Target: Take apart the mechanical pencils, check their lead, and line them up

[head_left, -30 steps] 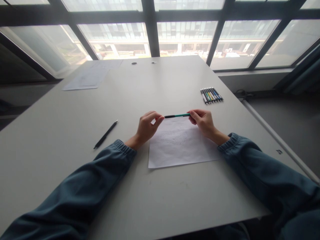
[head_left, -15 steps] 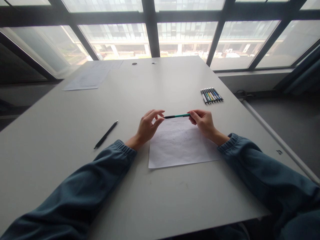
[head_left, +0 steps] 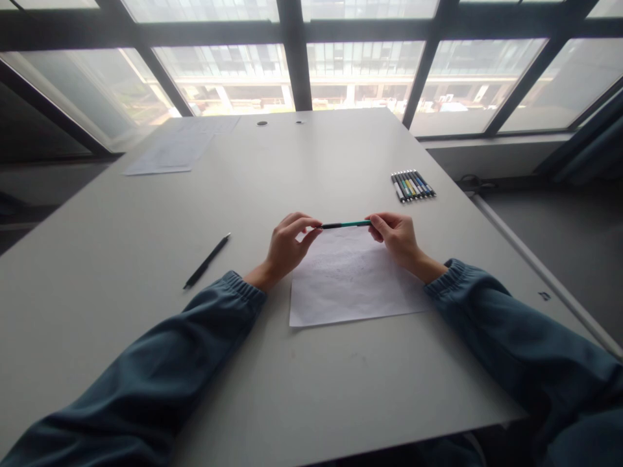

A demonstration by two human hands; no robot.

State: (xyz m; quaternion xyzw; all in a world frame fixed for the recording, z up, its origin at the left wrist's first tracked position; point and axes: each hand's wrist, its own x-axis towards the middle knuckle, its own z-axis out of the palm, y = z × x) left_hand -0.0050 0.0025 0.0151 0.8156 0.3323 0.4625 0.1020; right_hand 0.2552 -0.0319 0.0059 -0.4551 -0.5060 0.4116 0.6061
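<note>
Between my two hands a slim pen [head_left: 346,224] with a green barrel and a black front part is held level, above the far edge of a white sheet of paper [head_left: 360,285]. My left hand [head_left: 289,243] pinches its black end between thumb and fingertips. The green end is gripped by my right hand [head_left: 396,237], thumb on top, with that end hidden in the fingers. Faint grey marks show on the sheet. A black pen [head_left: 207,261] lies slantwise on the table, left of my left hand.
Several pens [head_left: 413,186] lie side by side in a row at the right, beyond my right hand. More paper sheets [head_left: 168,152] rest at the far left of the white table [head_left: 302,175]. Windows stand behind the table's far edge.
My left thumb and fingertips have closed on the black end of the pen; before, the fingers were more apart. My right hand has stayed in place.
</note>
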